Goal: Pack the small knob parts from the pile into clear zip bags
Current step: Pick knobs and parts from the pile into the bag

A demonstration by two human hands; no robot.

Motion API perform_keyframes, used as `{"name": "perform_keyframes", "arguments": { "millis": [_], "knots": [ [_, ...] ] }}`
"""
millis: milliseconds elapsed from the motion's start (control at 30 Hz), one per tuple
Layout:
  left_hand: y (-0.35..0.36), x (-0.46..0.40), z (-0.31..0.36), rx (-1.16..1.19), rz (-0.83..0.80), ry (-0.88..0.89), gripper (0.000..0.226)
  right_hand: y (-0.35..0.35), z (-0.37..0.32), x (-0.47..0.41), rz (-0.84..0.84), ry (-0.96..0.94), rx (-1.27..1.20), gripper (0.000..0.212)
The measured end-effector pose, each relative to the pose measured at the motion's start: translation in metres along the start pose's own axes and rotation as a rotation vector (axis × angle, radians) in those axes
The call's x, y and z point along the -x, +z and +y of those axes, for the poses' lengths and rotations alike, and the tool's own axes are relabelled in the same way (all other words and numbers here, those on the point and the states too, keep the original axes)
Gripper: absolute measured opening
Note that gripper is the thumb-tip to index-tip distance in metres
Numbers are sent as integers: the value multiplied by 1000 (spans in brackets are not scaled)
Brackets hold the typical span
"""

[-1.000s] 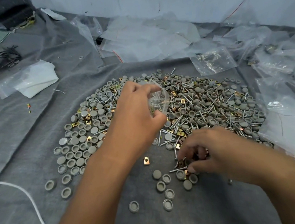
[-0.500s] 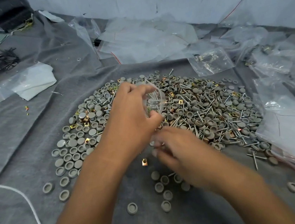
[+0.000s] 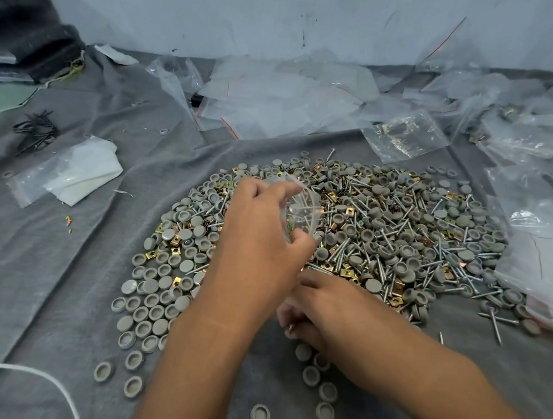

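— What's on my left edge?
— A white cord (image 3: 52, 383) on the grey cloth (image 3: 32, 257), and further back a flat bag with white paper (image 3: 67, 172).

— And my left hand?
— I see my left hand (image 3: 255, 246) raised over the pile (image 3: 357, 231) of grey knob caps, screws and brass clips, fingers and thumb pinching a clear zip bag (image 3: 301, 211) by its mouth; screws show inside it.

— My right hand?
— My right hand (image 3: 317, 311) sits just under the left wrist at the pile's near edge. Its fingers are curled, but I cannot tell whether they hold anything.

— Far right?
— Heaped clear bags (image 3: 548, 247) beside the pile.
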State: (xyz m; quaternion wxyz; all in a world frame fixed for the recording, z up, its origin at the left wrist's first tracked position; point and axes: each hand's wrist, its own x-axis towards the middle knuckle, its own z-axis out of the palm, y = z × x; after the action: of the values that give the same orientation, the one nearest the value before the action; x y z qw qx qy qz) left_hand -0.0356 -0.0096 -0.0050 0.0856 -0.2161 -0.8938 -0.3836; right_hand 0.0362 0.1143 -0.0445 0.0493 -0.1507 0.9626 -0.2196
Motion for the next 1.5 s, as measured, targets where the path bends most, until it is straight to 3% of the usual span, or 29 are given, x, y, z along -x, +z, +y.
{"name": "perform_keyframes", "arguments": {
  "millis": [133,233,300,367,433,700,767,867,933,1033,1200,1300,1400,1433,1500],
  "knots": [
    [0,-1,0,14,7,6,55,-25,12,2,58,48,-194,15],
    [0,0,0,17,5,13,56,-52,19,8,345,89,-410,5],
    [0,0,0,19,2,13,56,-58,18,9,595,66,-597,10],
    [1,0,2,16,-5,15,56,-55,14,3,791,50,-629,14],
    [1,0,2,11,-13,18,56,-52,9,-6,867,48,-565,17],
    [0,0,1,18,-2,3,56,-51,13,3,775,76,-377,10],
    [-1,0,1,13,1,-1,55,-51,11,8,473,142,-351,7],
    [-1,-1,1,1,1,5,54,-41,3,13,-85,119,-217,27],
    [-2,-1,1,2,-2,9,54,-33,-3,15,-198,16,-60,39],
    [-2,-1,1,-7,1,20,54,-25,-11,16,-171,-89,69,44],
    [-2,-1,1,-9,3,23,54,-17,-14,14,-154,-126,91,26],
    [-2,-1,2,-4,2,19,55,-17,-12,12,-173,-139,-34,17],
    [-3,-1,3,4,-3,14,55,-41,2,17,-187,-38,-385,17],
    [-3,0,3,6,-4,12,54,-52,8,19,-98,-22,-509,16],
    [-3,0,3,9,-3,8,54,-66,16,21,297,-25,-643,13]
  ]
}}
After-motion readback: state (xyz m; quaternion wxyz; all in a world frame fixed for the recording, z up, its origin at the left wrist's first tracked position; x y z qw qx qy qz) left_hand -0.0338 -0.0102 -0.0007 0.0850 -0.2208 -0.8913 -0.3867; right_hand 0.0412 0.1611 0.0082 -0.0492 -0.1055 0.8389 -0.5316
